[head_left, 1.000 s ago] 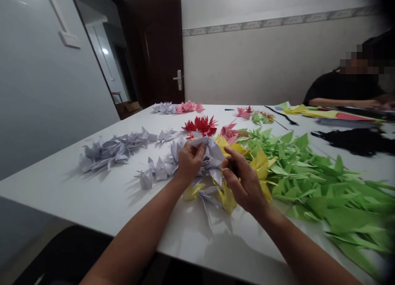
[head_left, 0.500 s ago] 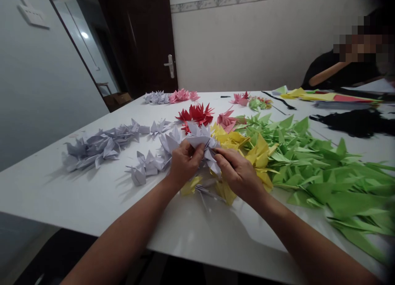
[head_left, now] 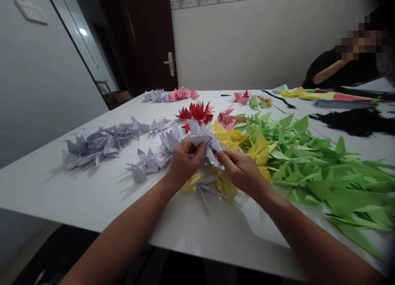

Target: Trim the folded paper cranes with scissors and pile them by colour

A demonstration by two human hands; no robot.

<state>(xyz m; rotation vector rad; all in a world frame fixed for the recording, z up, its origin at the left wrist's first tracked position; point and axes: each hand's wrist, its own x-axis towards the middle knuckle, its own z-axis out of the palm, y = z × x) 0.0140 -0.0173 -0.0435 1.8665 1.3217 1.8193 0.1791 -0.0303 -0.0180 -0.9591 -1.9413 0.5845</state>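
Note:
Between my hands, above the table, is a white folded paper crane [head_left: 202, 141]. My left hand [head_left: 187, 156] pinches its left side with thumb and fingers. On the other side, my right hand [head_left: 239, 167] is closed on a pointed part of the same crane. Yellow paper cranes [head_left: 228, 188] lie beneath and to the right of my hands, with thin white folded paper [head_left: 210, 189] among them. More white cranes [head_left: 148, 162] rest just left of my left hand. The undersides of my fingers are hidden.
Green paper cranes [head_left: 336, 174] are heaped on the right of the white table [head_left: 77, 202]. Red cranes [head_left: 196, 112] and a white row [head_left: 101, 145] lie beyond. Paper sheets [head_left: 327, 95] and a black bundle [head_left: 358, 122] are at back right, near a seated person [head_left: 330, 68].
My right hand has shifted slightly right, and the crane's right point now shows extended toward its fingertips. My left hand keeps its pinch.

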